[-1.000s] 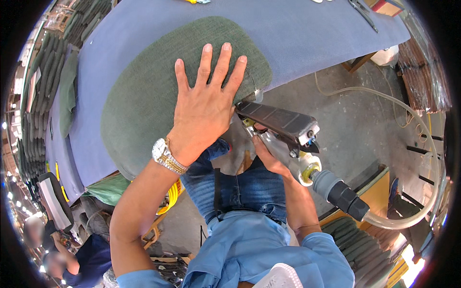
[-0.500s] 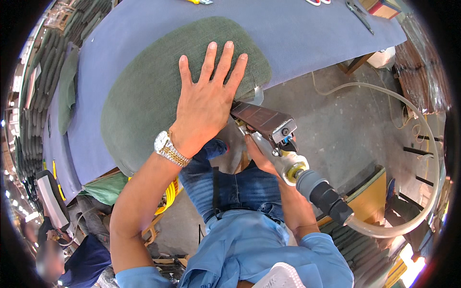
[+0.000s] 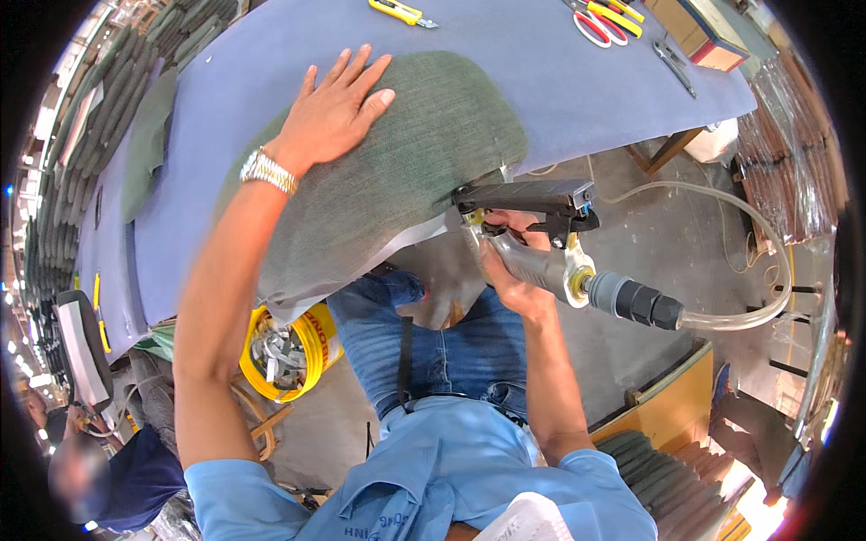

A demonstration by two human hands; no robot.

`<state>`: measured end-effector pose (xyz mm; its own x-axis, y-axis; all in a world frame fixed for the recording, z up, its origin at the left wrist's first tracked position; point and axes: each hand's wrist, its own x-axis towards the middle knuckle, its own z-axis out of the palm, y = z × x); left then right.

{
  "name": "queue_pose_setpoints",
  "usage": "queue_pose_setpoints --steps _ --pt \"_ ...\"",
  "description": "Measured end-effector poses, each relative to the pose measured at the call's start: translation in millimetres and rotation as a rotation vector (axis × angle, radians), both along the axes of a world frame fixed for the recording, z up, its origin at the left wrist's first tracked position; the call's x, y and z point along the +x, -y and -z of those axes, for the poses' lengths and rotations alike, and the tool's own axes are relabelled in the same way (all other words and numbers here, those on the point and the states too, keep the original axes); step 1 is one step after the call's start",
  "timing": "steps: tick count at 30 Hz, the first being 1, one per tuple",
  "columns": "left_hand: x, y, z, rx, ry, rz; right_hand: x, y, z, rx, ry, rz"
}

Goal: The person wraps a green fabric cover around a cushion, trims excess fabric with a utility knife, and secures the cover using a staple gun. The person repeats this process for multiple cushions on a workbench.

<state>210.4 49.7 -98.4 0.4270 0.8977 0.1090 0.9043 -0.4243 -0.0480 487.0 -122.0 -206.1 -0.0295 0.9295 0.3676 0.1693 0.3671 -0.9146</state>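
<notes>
My left hand [image 3: 336, 115] lies flat with its fingers stretched out on a dark green fabric-covered seat pad [image 3: 433, 149]. A metal-banded watch [image 3: 269, 171] is on that wrist. The pad rests on a blue-covered table [image 3: 550, 63], its near edge reaching past the table's edge, where a pale, see-through lining [image 3: 408, 238] shows. My right hand [image 3: 518, 292] is wrapped around the handle of an air staple gun [image 3: 528, 194]. The gun's nose is at the pad's right near edge; whether it touches is hard to make out. A clear hose [image 3: 767, 311] runs from the gun.
On the table are a yellow utility knife [image 3: 397, 12], red-and-white-handled scissors [image 3: 598, 29], pliers [image 3: 674, 68] and a box [image 3: 699, 34]. Below the near edge stands a yellow bucket [image 3: 314, 347] holding metal strips. A co-worker [image 3: 144, 478] is at lower left; stacked green pads [image 3: 68, 180] line the left.
My left hand has slid away to the far left across the pad. The staple gun has shifted right and levelled out. The pad's near edge shows more lining, and the bucket has come into view.
</notes>
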Motion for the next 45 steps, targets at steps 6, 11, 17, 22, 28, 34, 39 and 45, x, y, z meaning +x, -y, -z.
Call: queue_pose_setpoints --steps 6,11,17,22,28,34,39,45 --pt "54.3 71.6 12.8 0.15 -0.058 0.144 0.8 1.7 -9.8 0.047 0.019 0.067" --pt "67.1 100.8 16.6 0.16 -0.015 0.198 -7.1 5.5 3.8 0.038 -0.082 0.079" --pt "71.0 106.3 16.7 0.089 -0.105 0.144 -7.4 17.9 23.2 -0.037 0.083 0.066" --pt "69.7 101.4 18.6 0.113 -0.105 0.16 -2.1 19.7 32.8 0.02 0.175 0.053" --pt "70.6 102.5 17.2 0.075 -0.071 0.148 5.0 5.2 -0.6 0.253 0.599 -0.001" --pt "72.3 102.3 18.5 0.056 -0.057 0.14 -21.1 6.5 -15.9 0.101 0.198 0.155" --pt "70.0 100.7 21.8 0.105 -0.006 0.167 -18.2 12.3 -2.8 0.042 0.175 0.113" --pt "71.1 100.8 18.8 0.08 -0.028 0.148 -21.8 11.6 -2.0 0.023 0.14 0.097"
